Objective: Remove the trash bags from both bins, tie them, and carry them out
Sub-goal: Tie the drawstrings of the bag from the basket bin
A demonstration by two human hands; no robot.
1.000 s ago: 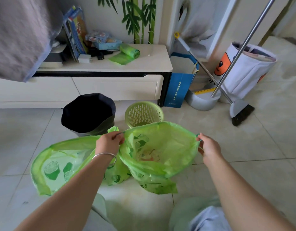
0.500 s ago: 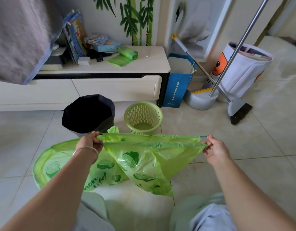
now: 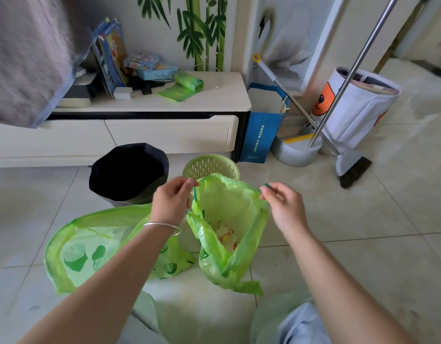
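Observation:
Between my hands hangs a green trash bag (image 3: 235, 234), its mouth open, with scraps of rubbish at the bottom. My left hand (image 3: 171, 199) pinches the drawstring on the bag's left rim. On the right rim, my right hand (image 3: 284, 204) pinches the other drawstring end. A second green trash bag (image 3: 90, 247) printed with lemons lies open on the floor under my left forearm. Behind them stand a bin (image 3: 129, 172) with a black liner and a small green basket bin (image 3: 210, 166), partly hidden by the held bag.
A low white cabinet (image 3: 165, 125) runs along the wall, with a roll of green bags (image 3: 187, 83) on top. A blue paper bag (image 3: 263, 125), dustpan (image 3: 297, 151), broom (image 3: 351, 167) and a white fabric bin (image 3: 358, 108) stand at the right. Tiled floor lies all round.
Half a second ago the bag's mouth was stretched flat between my hands. Both hands have since come closer together and the mouth now gapes open.

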